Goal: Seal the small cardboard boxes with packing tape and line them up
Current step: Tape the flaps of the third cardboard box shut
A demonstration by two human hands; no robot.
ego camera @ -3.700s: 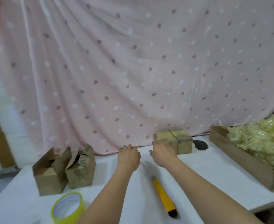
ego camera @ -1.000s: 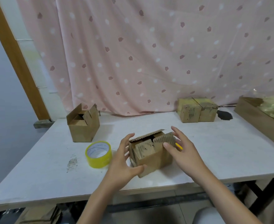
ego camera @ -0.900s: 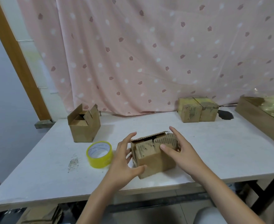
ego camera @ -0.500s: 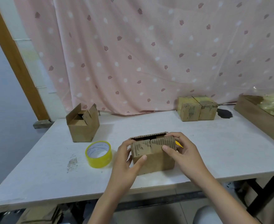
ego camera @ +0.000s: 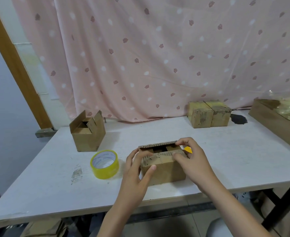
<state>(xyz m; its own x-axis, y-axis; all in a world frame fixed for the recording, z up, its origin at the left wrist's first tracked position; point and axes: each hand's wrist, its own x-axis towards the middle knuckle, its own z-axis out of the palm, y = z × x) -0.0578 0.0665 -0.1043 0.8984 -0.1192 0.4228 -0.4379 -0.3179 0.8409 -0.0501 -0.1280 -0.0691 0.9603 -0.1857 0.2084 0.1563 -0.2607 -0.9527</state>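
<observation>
Head view: left hand point(ego camera: 137, 170) gripped box point(ego camera: 163, 168) side, right hand point(ego camera: 190, 159) pinched flaps point(ego camera: 158, 145). Box looked light, crushable; best held by walls.

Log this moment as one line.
step: folding flaps | box: unsealed | left hand: holding box | right hand: pinching flap | tape roll: untouched

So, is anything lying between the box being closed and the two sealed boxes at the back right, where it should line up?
Nothing visible lies between the box in hand and the sealed boxes. Only an orange object lies just behind the box.
</observation>
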